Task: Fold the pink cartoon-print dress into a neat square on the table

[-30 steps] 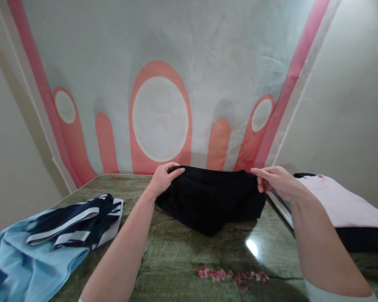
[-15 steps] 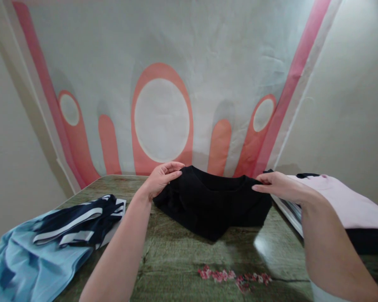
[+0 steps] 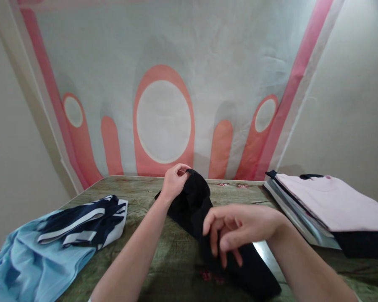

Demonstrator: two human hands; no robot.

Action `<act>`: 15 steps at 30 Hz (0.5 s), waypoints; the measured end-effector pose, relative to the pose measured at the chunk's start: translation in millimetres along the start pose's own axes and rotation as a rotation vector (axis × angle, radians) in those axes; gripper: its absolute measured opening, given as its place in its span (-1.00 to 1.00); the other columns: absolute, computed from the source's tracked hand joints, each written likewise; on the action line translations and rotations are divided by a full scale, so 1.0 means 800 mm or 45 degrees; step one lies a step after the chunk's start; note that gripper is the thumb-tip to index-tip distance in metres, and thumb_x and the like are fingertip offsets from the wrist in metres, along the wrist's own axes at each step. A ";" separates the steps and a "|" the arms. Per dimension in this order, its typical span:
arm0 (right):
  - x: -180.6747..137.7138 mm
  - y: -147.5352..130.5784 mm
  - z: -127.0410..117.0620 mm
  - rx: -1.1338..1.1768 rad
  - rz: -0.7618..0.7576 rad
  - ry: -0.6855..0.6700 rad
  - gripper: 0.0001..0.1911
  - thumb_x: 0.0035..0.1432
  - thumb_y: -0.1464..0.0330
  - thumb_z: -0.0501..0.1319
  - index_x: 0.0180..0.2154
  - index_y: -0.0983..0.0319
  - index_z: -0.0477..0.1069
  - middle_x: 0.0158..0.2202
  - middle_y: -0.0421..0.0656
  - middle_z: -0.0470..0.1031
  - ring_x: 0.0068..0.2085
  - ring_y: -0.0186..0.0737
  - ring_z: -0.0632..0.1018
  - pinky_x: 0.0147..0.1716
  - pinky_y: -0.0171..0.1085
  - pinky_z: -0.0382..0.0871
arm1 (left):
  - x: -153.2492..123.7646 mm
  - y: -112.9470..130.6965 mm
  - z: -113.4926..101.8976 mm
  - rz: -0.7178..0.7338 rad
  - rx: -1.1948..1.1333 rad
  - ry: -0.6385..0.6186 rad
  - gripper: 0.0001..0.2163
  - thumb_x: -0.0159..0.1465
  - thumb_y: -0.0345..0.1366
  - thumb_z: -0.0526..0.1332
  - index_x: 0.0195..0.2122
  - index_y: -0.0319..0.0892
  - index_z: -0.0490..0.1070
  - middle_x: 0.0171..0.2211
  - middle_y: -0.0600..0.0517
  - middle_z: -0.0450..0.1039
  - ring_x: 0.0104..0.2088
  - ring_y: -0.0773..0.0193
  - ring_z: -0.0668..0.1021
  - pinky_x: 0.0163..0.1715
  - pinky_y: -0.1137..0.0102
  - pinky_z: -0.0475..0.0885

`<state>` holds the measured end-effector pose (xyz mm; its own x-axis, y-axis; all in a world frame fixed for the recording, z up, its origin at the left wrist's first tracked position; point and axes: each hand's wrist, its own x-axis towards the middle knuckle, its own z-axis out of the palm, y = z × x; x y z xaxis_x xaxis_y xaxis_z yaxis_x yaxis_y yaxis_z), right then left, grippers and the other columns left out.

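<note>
A black garment (image 3: 195,209) lies folded into a narrow strip that runs from the table's far middle toward me. My left hand (image 3: 174,183) pinches its far end near the wall. My right hand (image 3: 236,228) is over the near part of the strip with its fingers curled downward and pressed on the cloth. The near end of the black garment reaches the lower edge of the view.
A light blue garment (image 3: 25,260) and a navy and white striped one (image 3: 88,218) lie crumpled at the left of the green table (image 3: 164,268). A stack of folded clothes topped by a pink one (image 3: 327,201) sits at the right. A painted wall stands behind.
My right hand has brought its side of the black garment across to the left and toward me, folding the wide cloth into a narrow strip. My left hand has stayed at the far end.
</note>
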<state>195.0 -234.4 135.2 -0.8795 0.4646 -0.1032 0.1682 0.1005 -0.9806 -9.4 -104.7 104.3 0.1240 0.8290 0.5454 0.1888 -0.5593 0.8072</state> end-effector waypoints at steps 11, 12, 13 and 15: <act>0.011 0.040 -0.064 -0.969 -0.383 1.127 -0.23 -0.11 0.38 0.29 0.16 0.12 0.08 0.12 -0.09 0.22 0.08 -0.11 0.31 0.04 -0.14 0.22 | -0.041 0.040 0.035 -0.314 -0.812 -0.734 -0.67 0.01 -0.12 0.36 -0.33 -0.20 0.32 -0.13 -0.11 0.45 -0.17 0.13 0.52 -0.20 0.29 0.40; 0.012 0.040 -0.063 -0.947 -0.383 1.041 -0.22 -0.12 0.41 0.29 0.16 0.12 0.07 0.12 -0.10 0.23 0.08 -0.12 0.31 0.04 -0.16 0.20 | -0.043 0.042 0.037 -0.328 -0.821 -0.771 -0.67 0.00 -0.13 0.37 -0.33 -0.19 0.33 -0.13 -0.11 0.44 -0.17 0.12 0.52 -0.20 0.29 0.40; 0.014 0.040 -0.061 -0.920 -0.361 0.981 -0.28 -0.12 0.43 0.26 0.12 0.14 0.13 0.07 -0.11 0.29 0.04 -0.13 0.35 0.01 -0.18 0.23 | -0.044 0.044 0.039 -0.334 -0.822 -0.785 -0.66 -0.01 -0.13 0.37 -0.31 -0.19 0.34 -0.11 -0.11 0.44 -0.16 0.12 0.51 -0.19 0.29 0.39; 0.016 0.040 -0.063 -0.876 -0.281 0.967 -0.53 -0.09 0.46 0.20 -0.05 0.20 0.31 -0.14 -0.14 0.45 -0.14 -0.17 0.46 -0.14 -0.23 0.32 | -0.042 0.044 0.041 -0.319 -0.816 -0.747 -0.64 0.03 -0.12 0.35 -0.22 -0.17 0.35 -0.06 -0.11 0.40 -0.11 0.12 0.49 -0.15 0.30 0.38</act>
<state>211.6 -181.0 111.0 -0.4507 0.7813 0.4318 0.4646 0.6183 -0.6339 24.9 -152.4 106.6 0.6623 0.6967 0.2756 -0.2798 -0.1112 0.9536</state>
